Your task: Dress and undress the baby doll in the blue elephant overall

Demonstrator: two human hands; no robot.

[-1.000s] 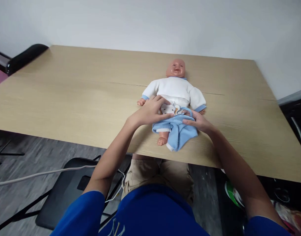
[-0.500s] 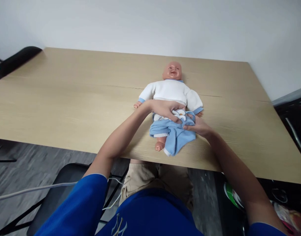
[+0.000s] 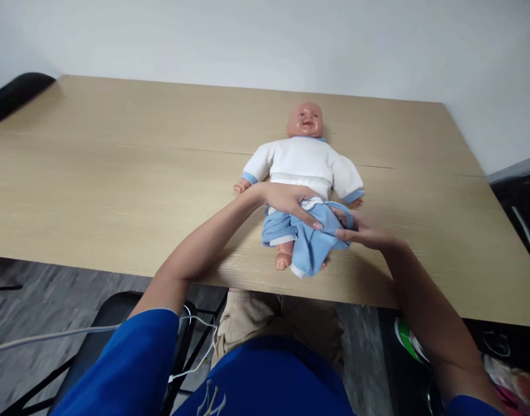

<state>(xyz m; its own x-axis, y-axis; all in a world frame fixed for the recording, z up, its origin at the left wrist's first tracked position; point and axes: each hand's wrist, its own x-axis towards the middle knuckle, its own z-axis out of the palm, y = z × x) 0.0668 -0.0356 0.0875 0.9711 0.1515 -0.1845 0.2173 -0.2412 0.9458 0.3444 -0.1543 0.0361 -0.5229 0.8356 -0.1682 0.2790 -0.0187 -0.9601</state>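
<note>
A baby doll [image 3: 304,118] lies on its back, head toward the wall, in a white sweater [image 3: 301,159] with blue cuffs. Light-blue doll pants [image 3: 314,245] are bunched around its hips and legs, and one bare foot sticks out of a leg opening. Across the doll's waist lies my left hand [image 3: 291,200], its thumb pressed on the cloth and its fingertips partly hidden at the waistband. My right hand [image 3: 360,228] pinches the waistband at the other hip, fingers inside and thumb outside, pulling it away from the body.
The wooden table [image 3: 117,173] reaches back to a white wall. A black chair [image 3: 95,341] with a white cable [image 3: 52,339] stands below at the left. Assorted items, including a green-and-white round object [image 3: 407,341], are under the right side.
My right hand has drawn the waistband outward to the right, and the cloth is stretched wider. My left hand stays at the waist. The doll's second foot now shows slightly below the pants.
</note>
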